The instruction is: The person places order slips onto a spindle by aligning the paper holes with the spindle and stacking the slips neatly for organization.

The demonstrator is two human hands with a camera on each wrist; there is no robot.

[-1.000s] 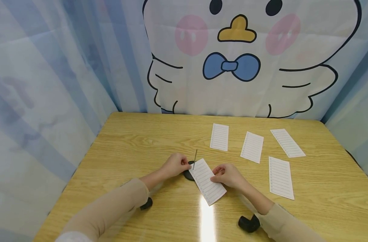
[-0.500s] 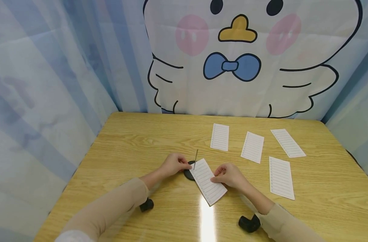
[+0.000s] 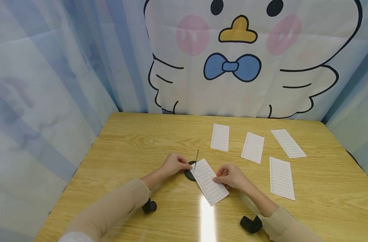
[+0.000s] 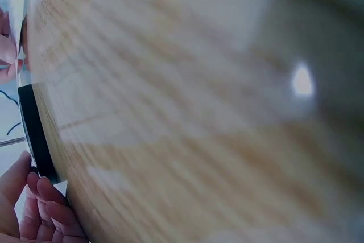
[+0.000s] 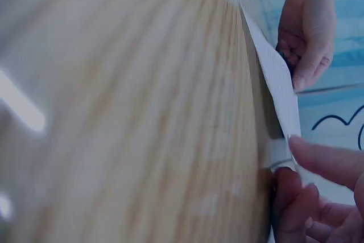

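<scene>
A white lined paper slip [image 3: 209,185] lies slanted over a black round base [image 3: 188,174] with a thin upright metal spike [image 3: 197,156]. The spike rises at the slip's upper left corner and appears to pass through it. My left hand [image 3: 174,164] pinches that corner between thumb and fingers, close to the base's edge. On the slip's right edge, my right hand [image 3: 232,176] grips with thumb above and fingers below. In the right wrist view the slip [image 5: 276,83] is seen nearly edge-on, raised off the table at the near end.
Several more lined slips lie apart at the right and back, among them one slip [image 3: 219,137] at the back and another slip [image 3: 282,178] nearest my right hand. They rest on a wooden table [image 3: 141,141]. A printed curtain [image 3: 184,90] hangs behind it.
My right hand and the slip's lower end have shifted very slightly to the right. Both hands keep their hold at the same spots; the other slips lie as before.
</scene>
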